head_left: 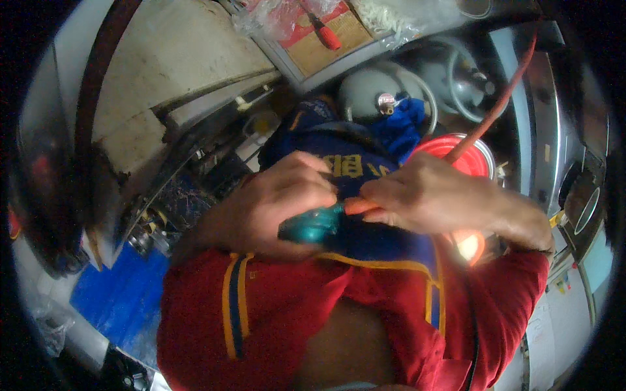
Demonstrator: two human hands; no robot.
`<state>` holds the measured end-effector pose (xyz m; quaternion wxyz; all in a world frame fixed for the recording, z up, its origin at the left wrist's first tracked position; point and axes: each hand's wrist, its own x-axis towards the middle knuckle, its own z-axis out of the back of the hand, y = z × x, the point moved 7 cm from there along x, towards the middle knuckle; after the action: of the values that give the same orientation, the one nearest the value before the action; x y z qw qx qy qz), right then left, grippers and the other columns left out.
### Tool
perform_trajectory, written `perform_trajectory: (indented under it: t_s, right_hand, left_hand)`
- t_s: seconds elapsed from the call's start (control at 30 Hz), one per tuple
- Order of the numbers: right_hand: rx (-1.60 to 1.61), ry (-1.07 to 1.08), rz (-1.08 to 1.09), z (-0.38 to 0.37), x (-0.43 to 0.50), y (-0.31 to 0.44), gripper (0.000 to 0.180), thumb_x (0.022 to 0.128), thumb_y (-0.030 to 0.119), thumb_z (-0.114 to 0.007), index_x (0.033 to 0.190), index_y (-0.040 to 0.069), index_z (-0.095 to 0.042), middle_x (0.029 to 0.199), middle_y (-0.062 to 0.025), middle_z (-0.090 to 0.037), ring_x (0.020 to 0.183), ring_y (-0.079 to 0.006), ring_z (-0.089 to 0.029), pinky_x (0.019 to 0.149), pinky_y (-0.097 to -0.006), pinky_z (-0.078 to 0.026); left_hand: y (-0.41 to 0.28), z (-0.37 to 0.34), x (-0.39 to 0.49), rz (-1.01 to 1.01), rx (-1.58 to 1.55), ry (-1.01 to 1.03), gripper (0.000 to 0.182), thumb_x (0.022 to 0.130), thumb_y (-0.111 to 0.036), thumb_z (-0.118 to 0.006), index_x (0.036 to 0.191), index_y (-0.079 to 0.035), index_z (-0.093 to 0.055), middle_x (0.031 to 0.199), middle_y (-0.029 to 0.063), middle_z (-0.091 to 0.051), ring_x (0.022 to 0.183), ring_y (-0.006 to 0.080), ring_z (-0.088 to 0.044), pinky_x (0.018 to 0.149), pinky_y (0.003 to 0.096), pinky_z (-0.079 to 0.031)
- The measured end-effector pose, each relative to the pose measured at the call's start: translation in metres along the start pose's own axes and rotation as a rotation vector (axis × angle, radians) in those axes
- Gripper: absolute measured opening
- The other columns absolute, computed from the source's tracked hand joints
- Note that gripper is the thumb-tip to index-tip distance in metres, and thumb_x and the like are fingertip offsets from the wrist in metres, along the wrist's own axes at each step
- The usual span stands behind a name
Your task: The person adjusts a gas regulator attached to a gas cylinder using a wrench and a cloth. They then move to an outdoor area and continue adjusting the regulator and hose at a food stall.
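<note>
My left hand (293,200) is closed around a small, shiny teal object (310,226), its kind unclear through the blur. Close beside it, my right hand (425,195) grips an orange-red hose (494,115), whose end pokes out between the fingers towards the teal object. I cannot tell whether the two touch. From the right hand the hose runs up to the top right. Both hands are above dark blue clothing with yellow lettering on my lap.
Beyond my lap stands a grey gas cylinder (364,88) with a blue cloth (403,122) against it; another cylinder (450,73) is behind. A red round container (469,151) sits by my right hand. A red-handled screwdriver (326,35) lies on cardboard at the top. Worn board (181,49) spans the upper left.
</note>
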<state>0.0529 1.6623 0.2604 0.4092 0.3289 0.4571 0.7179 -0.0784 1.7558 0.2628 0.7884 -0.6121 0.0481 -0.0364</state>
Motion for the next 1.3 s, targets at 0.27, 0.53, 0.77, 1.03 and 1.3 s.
perform_trajectory:
  t_s: [0.27, 0.53, 0.77, 1.03, 1.3]
  right_hand:
    - [-0.169, 0.01, 0.009, 0.01, 0.019, -0.024, 0.026, 0.091, 0.03, -0.067, 0.093, 0.004, -0.064, 0.075, -0.0127, -0.066, 0.067, -0.0329, -0.067, 0.055, -0.0446, -0.053]
    - [-0.545, -0.595, 0.017, 0.051, -0.007, -0.051, 0.03, 0.09, 0.03, -0.069, 0.098, 0.002, -0.065, 0.088, -0.0165, -0.064, 0.08, -0.038, -0.065, 0.069, -0.0454, -0.052]
    - [-0.632, -0.127, -1.07, -0.103, -0.118, -0.178, 0.016, 0.087, 0.018, -0.064, 0.096, 0.005, -0.07, 0.094, -0.0177, -0.066, 0.075, -0.0306, -0.072, 0.063, -0.0435, -0.059]
    - [-0.587, 0.027, -1.219, -0.207, -0.13, -0.261, 0.02, 0.09, 0.02, -0.057, 0.1, 0.014, -0.074, 0.119, -0.0154, -0.058, 0.103, -0.0298, -0.064, 0.078, -0.0411, -0.058]
    - [-0.438, -0.522, -1.079, -0.168, -0.134, -0.21, 0.02, 0.086, 0.009, -0.061, 0.105, 0.005, -0.064, 0.115, -0.0185, -0.058, 0.102, -0.0388, -0.064, 0.086, -0.0468, -0.054]
  left_hand:
    - [0.013, 0.011, -0.003, 0.12, 0.069, -0.094, 0.057, 0.07, -0.02, -0.082, 0.117, 0.0, -0.059, 0.112, 0.0179, -0.061, 0.107, 0.0346, -0.061, 0.097, 0.0449, -0.048]
    - [0.078, 0.019, 0.002, 0.395, -0.43, -0.233, 0.075, 0.081, -0.019, -0.072, 0.148, 0.0, -0.043, 0.116, 0.0094, -0.062, 0.102, 0.0138, -0.059, 0.092, 0.0299, -0.048]
    - [0.107, 0.011, -0.01, 0.501, -0.537, -0.264, 0.086, 0.079, -0.038, -0.074, 0.147, 0.004, -0.042, 0.123, 0.0152, -0.063, 0.106, 0.0202, -0.062, 0.093, 0.0338, -0.051]
    - [0.064, 0.028, -0.007, 0.262, -0.717, -0.4, 0.081, 0.08, -0.036, -0.077, 0.144, 0.003, -0.045, 0.126, 0.0175, -0.062, 0.108, 0.0216, -0.062, 0.093, 0.0357, -0.052]
    - [0.009, 0.035, 0.027, -0.096, -0.743, -0.334, 0.086, 0.081, -0.04, -0.081, 0.145, 0.005, -0.042, 0.128, 0.0205, -0.062, 0.115, 0.024, -0.061, 0.099, 0.0374, -0.05]
